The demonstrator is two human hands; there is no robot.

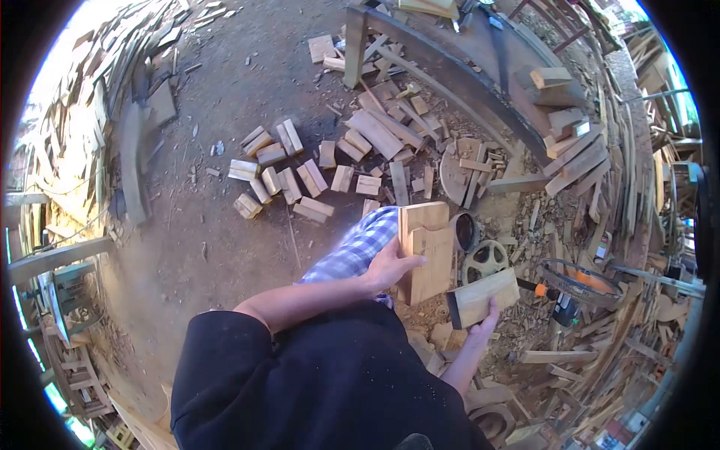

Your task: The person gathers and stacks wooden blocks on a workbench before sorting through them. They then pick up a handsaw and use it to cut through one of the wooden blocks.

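Note:
Near the middle of the head view, my left hand (391,266) grips the left edge of some flat light-brown boards (433,251), held together upright, its thumb across their face. To the right and lower, my right hand (486,324) holds a single wooden block (486,298) from below; the block is tilted and has a dark left end. A small gap lies between the boards and the block. Just above the block, a spoked wheel (486,261) is partly hidden by it.
Several cut wood blocks (311,178) lie on the dirt floor ahead. A long bench or frame (450,64) stands at the upper right. A round wire-guarded fan (581,281) sits at the right, among scrap wood. More wood is piled (71,127) at the left.

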